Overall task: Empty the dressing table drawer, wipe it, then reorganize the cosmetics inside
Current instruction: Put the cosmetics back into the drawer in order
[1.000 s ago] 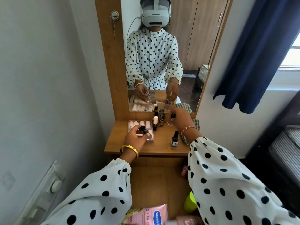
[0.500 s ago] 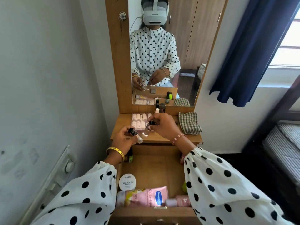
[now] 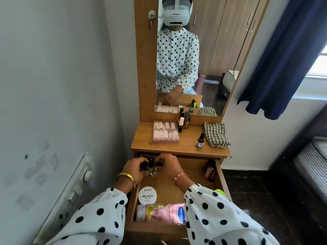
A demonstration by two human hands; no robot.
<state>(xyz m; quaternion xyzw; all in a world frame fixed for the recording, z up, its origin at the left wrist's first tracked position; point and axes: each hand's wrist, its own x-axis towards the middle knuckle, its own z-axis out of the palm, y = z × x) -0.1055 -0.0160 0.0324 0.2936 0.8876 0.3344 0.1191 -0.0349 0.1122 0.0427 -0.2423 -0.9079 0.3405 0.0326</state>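
The wooden drawer [image 3: 223, 181] stands pulled out below the dressing table top [image 3: 184, 147]. My left hand [image 3: 135, 168] grips a small black-capped bottle [image 3: 147, 167] at the drawer's back left. Beside it, my right hand [image 3: 168, 165] holds another small black-capped bottle [image 3: 155, 169]. Both bottles stand side by side, low in the drawer. In the drawer also lie a white nail polish remover tub [image 3: 147, 195], a pink lotion tube [image 3: 162, 212] and dark small bottles [image 3: 209, 169] at the right wall.
On the table top lie a pink nail kit box [image 3: 166, 131], several nail polish bottles [image 3: 184, 122], a dropper bottle [image 3: 200, 140] and a checked cloth [image 3: 216, 134]. A mirror [image 3: 194, 59] rises behind. A wall stands left, a bed [image 3: 313, 163] and curtain right.
Both hands have come down from the table top into the drawer's back left corner, each carrying its small bottle. The view has tilted down.
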